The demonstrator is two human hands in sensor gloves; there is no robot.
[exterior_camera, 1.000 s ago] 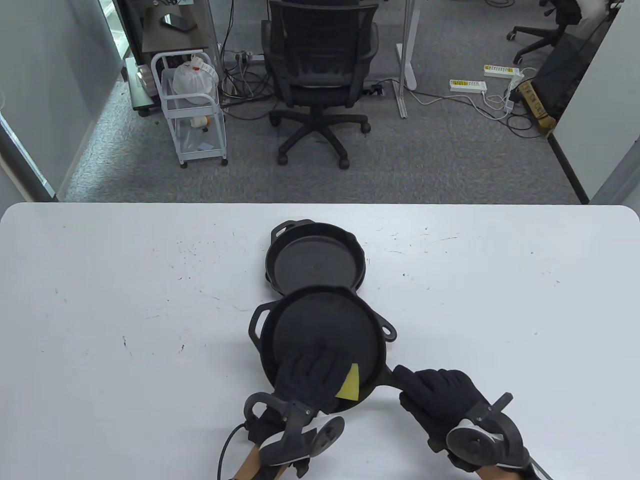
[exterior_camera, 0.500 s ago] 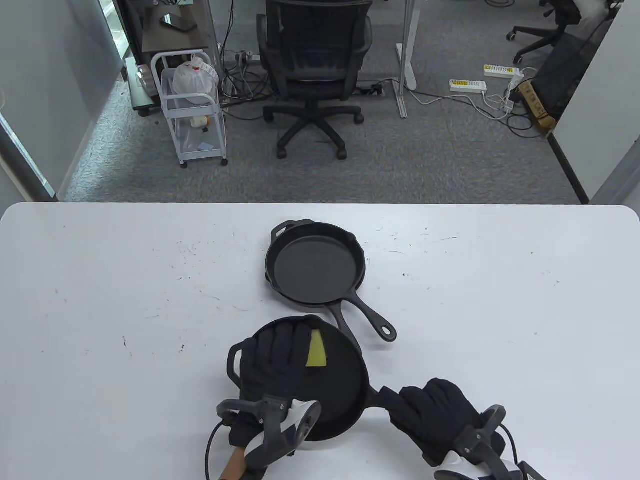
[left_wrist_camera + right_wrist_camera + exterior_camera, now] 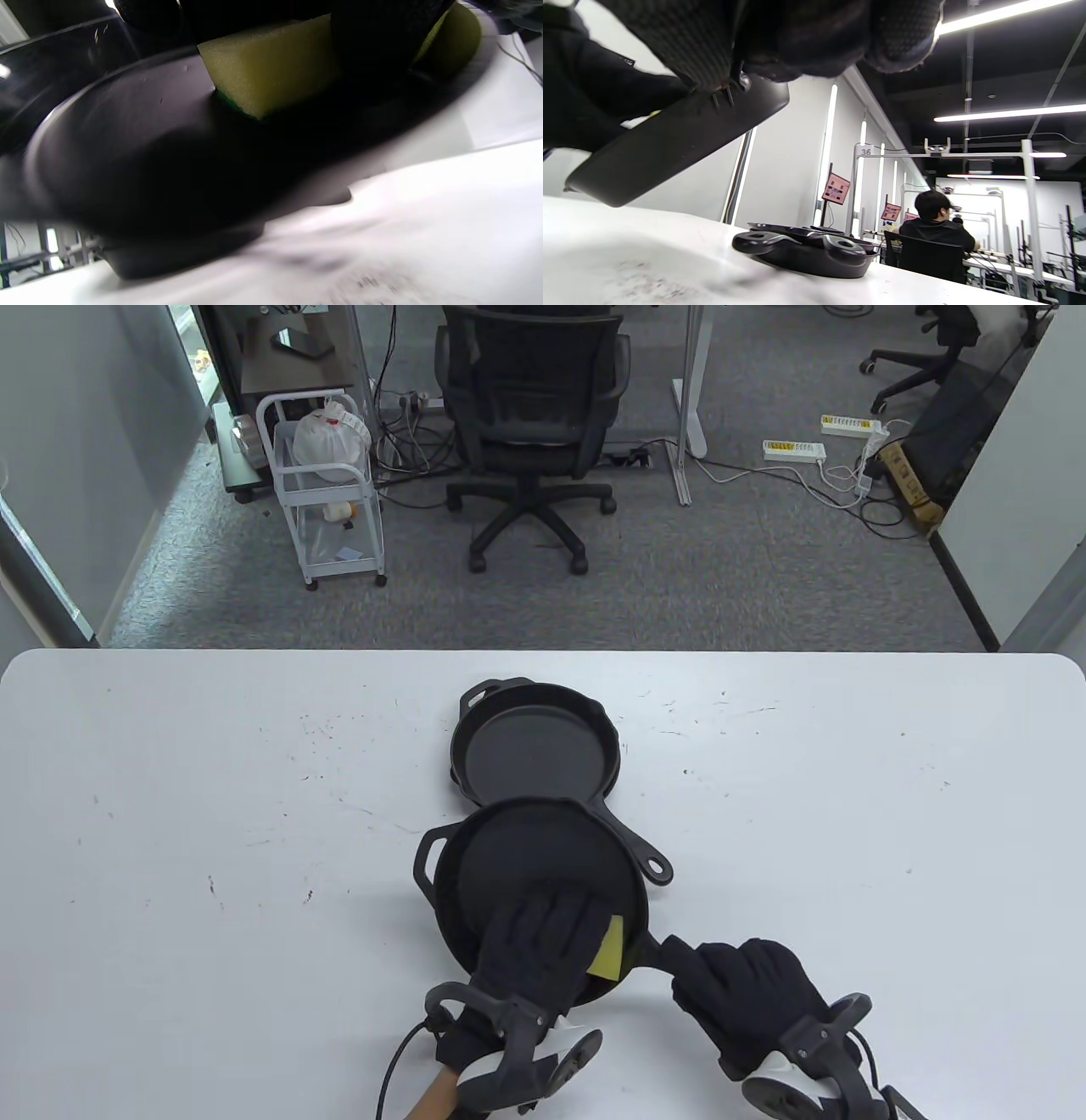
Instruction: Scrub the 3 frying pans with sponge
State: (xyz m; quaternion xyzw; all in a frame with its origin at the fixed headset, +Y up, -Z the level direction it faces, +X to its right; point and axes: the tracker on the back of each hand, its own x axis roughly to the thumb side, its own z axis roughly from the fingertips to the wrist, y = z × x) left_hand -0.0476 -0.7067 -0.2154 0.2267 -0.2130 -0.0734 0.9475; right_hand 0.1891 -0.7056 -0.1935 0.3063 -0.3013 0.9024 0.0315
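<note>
A black cast-iron frying pan [image 3: 534, 857] lies nearest me, and its far rim overlaps the pans behind it. My left hand [image 3: 543, 942] holds a yellow sponge [image 3: 609, 957] against the pan's near right part. In the left wrist view its fingers [image 3: 373, 34] grip the sponge [image 3: 271, 72] on the dark pan surface [image 3: 140, 140]. My right hand [image 3: 747, 984] grips the pan's long handle [image 3: 657, 950]. The right wrist view shows that handle [image 3: 670, 144] held above the table under the glove [image 3: 797, 34]. Two more black pans [image 3: 534, 746] sit stacked at the table's middle.
The stacked pans' handle [image 3: 657, 869] sticks out to the right of the held pan. In the right wrist view the stack [image 3: 806, 250] rests on the white table [image 3: 170, 814]. An office chair [image 3: 530, 415] and a white cart [image 3: 327, 492] stand on the floor beyond.
The held pan and both hands shifted right and away, so the pan again covers the stack's near rim. The sponge slid from the pan's far part to its near right edge.
</note>
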